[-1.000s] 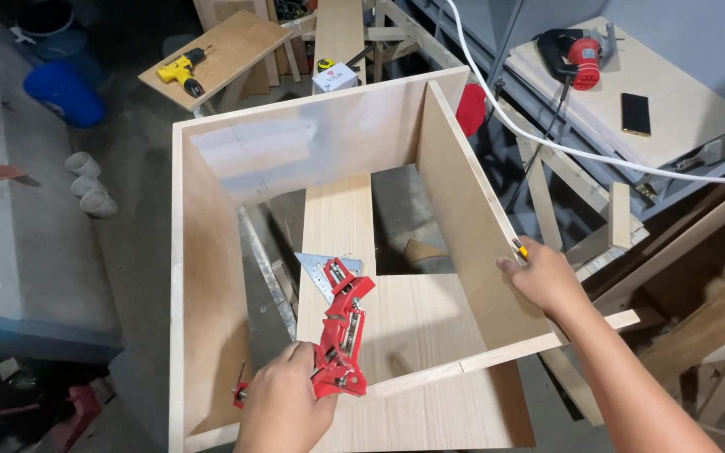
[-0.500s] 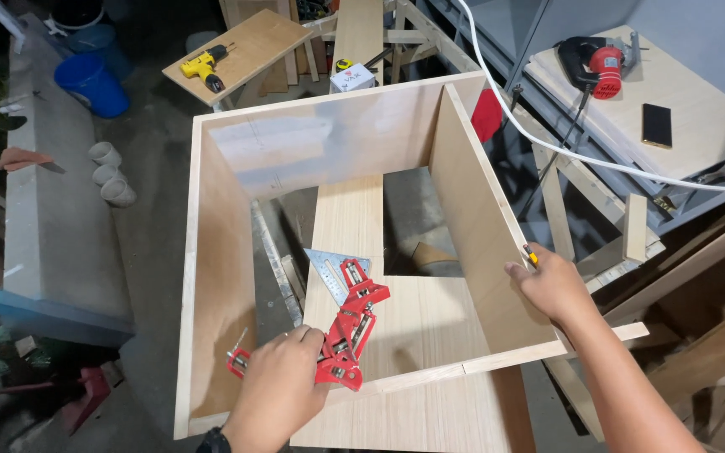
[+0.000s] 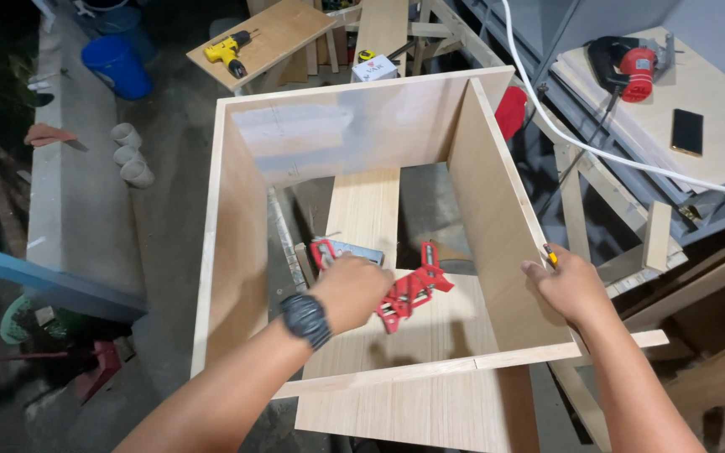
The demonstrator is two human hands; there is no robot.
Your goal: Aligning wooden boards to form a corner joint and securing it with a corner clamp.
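An open plywood box frame stands on a wooden board. My left hand reaches inside it and rests on red corner clamps lying on the board, next to a metal square. My right hand grips the top edge of the frame's right panel and holds a small yellow pencil-like tool. A thin wooden strip runs across the frame's near side. A dark watch sits on my left wrist.
A yellow drill lies on a small board at the back. A red power tool and a dark phone rest on a bench at right, with a white cable across. A blue bucket and pale pipe fittings sit at left.
My left hand has moved from the frame's near left corner further in and to the right, over the red clamps. The right hand has stayed on the right panel's edge.
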